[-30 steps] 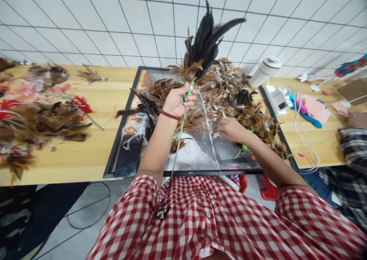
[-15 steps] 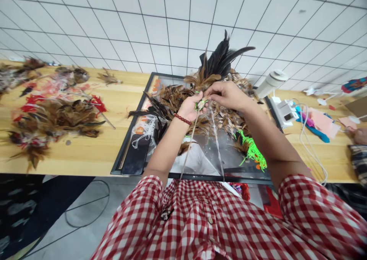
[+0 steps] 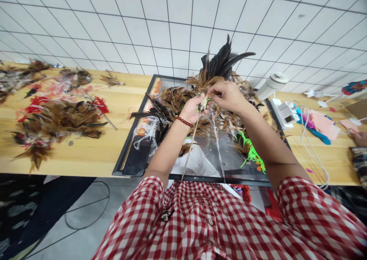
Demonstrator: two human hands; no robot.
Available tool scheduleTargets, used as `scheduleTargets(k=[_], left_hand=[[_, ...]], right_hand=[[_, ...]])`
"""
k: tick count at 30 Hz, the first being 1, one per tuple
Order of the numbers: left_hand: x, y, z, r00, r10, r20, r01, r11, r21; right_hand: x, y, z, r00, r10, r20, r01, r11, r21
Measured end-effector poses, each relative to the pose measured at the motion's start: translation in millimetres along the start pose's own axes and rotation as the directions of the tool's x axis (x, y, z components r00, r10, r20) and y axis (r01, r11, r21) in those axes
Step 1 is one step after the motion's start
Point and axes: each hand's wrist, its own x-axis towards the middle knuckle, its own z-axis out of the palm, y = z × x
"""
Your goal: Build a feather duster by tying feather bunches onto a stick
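My left hand [image 3: 196,108], with a red bead bracelet [image 3: 184,120] at its wrist, is closed around the bound base of a feather bundle [image 3: 217,63]. Long black feathers rise from the bundle above brown ones, and bits of green show at its base. A thin stick [image 3: 189,149] runs down from this hand toward my shirt. Pinched fingers of my right hand [image 3: 225,94] touch the brown feathers just above the binding. Below the hands hangs a whitish strip [image 3: 216,145]; its upper end is hidden.
A black-framed glass panel [image 3: 206,141] lies under brown feathers, bright green strands [image 3: 255,155] and a dark phone [image 3: 137,157]. Feather bundles with red strands [image 3: 61,120] lie left. A white bottle [image 3: 272,85] and power strip [image 3: 282,111] stand right. Another person's hand [image 3: 360,138] shows at the right edge.
Both hands stay at the bundle's base with nearly the same grip. The view has shifted slightly, and the right fingers have moved a little against the feathers.
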Motion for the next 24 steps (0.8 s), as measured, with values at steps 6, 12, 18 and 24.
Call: scheduleTargets(k=[6, 12, 18, 24], left_hand=[[0, -5, -2.0, 0.995, 0.077, 0.057, -0.082, 0.992, 0.093], [1, -5, -4.9, 0.99, 0.118, 0.079, -0.132, 0.972, 0.193], [0, 2, -9.0, 0.982, 0.169, 0.08, -0.183, 0.958, 0.219], [-2, 7, -12.5, 0.974, 0.207, 0.091, -0.225, 0.929, 0.294]], right_hand=[[0, -2, 1, 1.0, 0.021, 0.008, -0.022, 1.0, 0.006], [-3, 10, 9, 0.981, 0.185, -0.062, -0.166, 0.958, 0.236], [-39, 3, 38, 0.846, 0.479, 0.234, -0.449, 0.403, 0.798], [-76, -6, 34, 0.759, 0.387, 0.524, -0.589, 0.066, 0.805]])
